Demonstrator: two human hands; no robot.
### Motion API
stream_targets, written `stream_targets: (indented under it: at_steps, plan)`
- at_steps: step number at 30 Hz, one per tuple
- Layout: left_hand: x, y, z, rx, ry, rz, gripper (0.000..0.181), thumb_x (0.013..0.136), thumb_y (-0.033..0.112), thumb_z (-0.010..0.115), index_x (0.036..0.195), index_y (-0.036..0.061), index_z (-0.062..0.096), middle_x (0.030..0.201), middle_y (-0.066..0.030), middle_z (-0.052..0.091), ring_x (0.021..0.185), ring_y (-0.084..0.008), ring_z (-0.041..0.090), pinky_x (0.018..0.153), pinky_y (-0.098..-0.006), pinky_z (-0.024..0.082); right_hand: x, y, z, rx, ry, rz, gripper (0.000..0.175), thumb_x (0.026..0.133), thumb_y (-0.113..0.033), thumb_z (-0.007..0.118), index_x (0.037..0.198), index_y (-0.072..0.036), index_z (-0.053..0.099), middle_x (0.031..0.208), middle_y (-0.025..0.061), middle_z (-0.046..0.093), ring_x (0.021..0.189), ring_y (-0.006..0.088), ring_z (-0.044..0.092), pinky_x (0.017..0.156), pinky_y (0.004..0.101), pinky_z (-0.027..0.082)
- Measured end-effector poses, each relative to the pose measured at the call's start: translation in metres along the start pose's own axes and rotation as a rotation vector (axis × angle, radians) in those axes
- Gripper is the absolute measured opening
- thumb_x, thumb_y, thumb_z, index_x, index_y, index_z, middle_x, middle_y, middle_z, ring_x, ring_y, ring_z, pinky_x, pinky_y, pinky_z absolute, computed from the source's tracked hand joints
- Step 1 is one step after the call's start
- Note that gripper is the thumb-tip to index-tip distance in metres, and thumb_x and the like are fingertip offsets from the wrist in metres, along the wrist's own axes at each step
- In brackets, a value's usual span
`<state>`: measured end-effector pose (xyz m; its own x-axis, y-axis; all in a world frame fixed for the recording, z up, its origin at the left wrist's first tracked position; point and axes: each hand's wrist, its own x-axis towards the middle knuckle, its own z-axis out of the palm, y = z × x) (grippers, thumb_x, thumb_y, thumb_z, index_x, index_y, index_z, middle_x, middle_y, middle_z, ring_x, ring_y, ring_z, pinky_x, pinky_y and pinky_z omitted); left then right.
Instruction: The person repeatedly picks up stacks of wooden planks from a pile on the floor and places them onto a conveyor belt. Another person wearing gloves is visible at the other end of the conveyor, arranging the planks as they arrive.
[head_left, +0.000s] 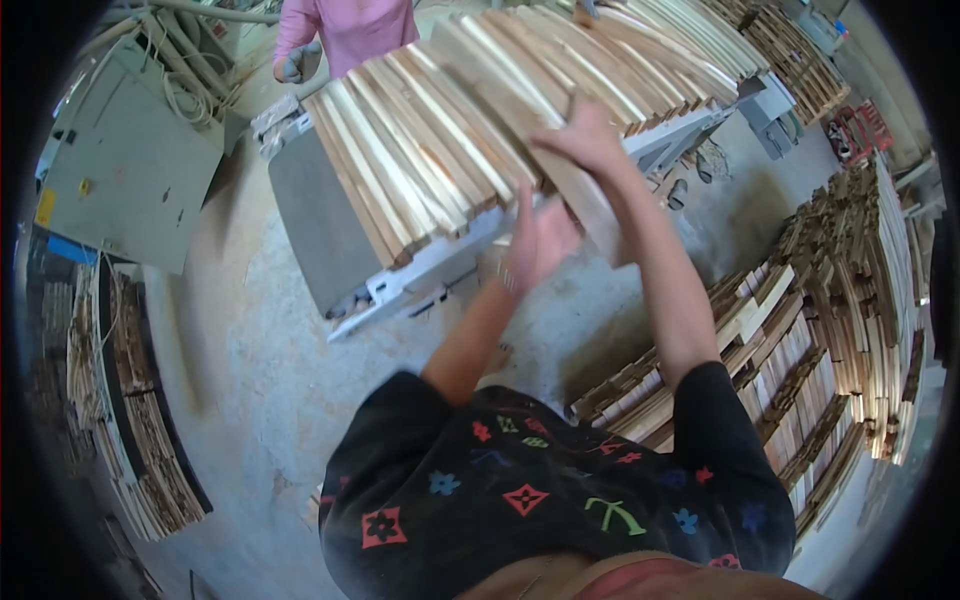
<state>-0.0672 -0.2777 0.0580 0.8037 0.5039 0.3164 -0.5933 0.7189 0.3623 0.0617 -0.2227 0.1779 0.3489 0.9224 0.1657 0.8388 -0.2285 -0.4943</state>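
Note:
My right hand (589, 142) grips a wooden board (596, 217) over its upper face and edge, near its close end. The board is blurred and lies at a slant over a row of wooden slats (420, 150), its close end jutting past their ends. My left hand (544, 236), also blurred, is just left of the board, fingers apart and holding nothing that I can see. The slats lie side by side across a conveyor with a dark grey belt (319, 217). Whether the board still touches the slats cannot be seen.
A person in a pink top (367, 30) stands across the conveyor, a gloved hand (301, 64) at its far side. Stacked timber (795, 375) rises at my right. More wood stacks (142, 420) lie left, below a grey metal cabinet (135, 157). A red crate (859, 135) stands far right.

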Motion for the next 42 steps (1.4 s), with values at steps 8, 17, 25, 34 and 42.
stream_targets:
  at_steps: [8, 17, 25, 34, 42]
  plan:
    - [-0.186, -0.064, -0.103, 0.352, 0.787, -0.804, 0.065, 0.099, 0.050, 0.036, 0.143, 0.0031, 0.031, 0.140, -0.0116, 0.046, 0.122, -0.0223, 0.048, 0.104, -0.0364, 0.033, 0.056, 0.000, 0.051, -0.154, -0.075, 0.028, 0.095, 0.055, -0.062, 0.074, 0.118, 0.006, 0.054, 0.117, 0.0270, 0.057, 0.109, 0.0371, 0.056, 0.092, 0.0446, 0.044]
    - [-0.155, -0.194, -0.083, 0.872, -0.035, -1.111, 0.048, 0.100, 0.039, 0.035, 0.133, 0.0049, 0.040, 0.129, -0.0122, 0.053, 0.117, -0.0238, 0.052, 0.095, -0.0385, 0.040, -0.296, 0.131, -0.009, 0.257, 0.665, -0.116, 0.056, 0.085, -0.044, 0.061, 0.124, -0.004, 0.054, 0.093, 0.0117, 0.057, 0.090, 0.0288, 0.055, 0.080, 0.0416, 0.042]
    - [-0.137, -0.483, 0.072, 0.800, -0.424, -1.456, 0.047, 0.101, 0.029, 0.033, 0.132, -0.0032, 0.045, 0.111, -0.0126, 0.061, 0.096, -0.0178, 0.060, 0.082, -0.0267, 0.046, -0.800, 0.288, -0.091, 0.121, 1.191, 1.142, 0.027, 0.084, -0.029, 0.064, 0.100, -0.007, 0.067, 0.082, 0.0092, 0.063, 0.074, 0.0235, 0.061, 0.071, 0.0354, 0.049]
    - [-0.183, -0.669, 0.153, 1.176, -0.686, -1.597, 0.057, 0.098, 0.044, 0.043, 0.138, 0.0040, 0.044, 0.120, -0.0087, 0.060, 0.108, -0.0181, 0.059, 0.084, -0.0284, 0.045, -1.271, 0.397, -0.199, 0.283, 2.375, 1.537, 0.085, 0.075, -0.067, 0.062, 0.125, 0.000, 0.051, 0.107, 0.0132, 0.058, 0.095, 0.0206, 0.057, 0.080, 0.0337, 0.047]
    - [-0.184, -0.681, 0.152, 1.387, -0.548, -1.635, 0.055, 0.097, 0.045, 0.043, 0.138, 0.0072, 0.045, 0.120, -0.0085, 0.061, 0.104, -0.0180, 0.060, 0.083, -0.0301, 0.045, -1.395, 0.477, -0.269, 0.849, 2.088, 1.572, 0.123, 0.056, -0.077, 0.069, 0.138, 0.005, 0.031, 0.131, 0.0249, 0.041, 0.116, 0.0306, 0.048, 0.095, 0.0422, 0.042]
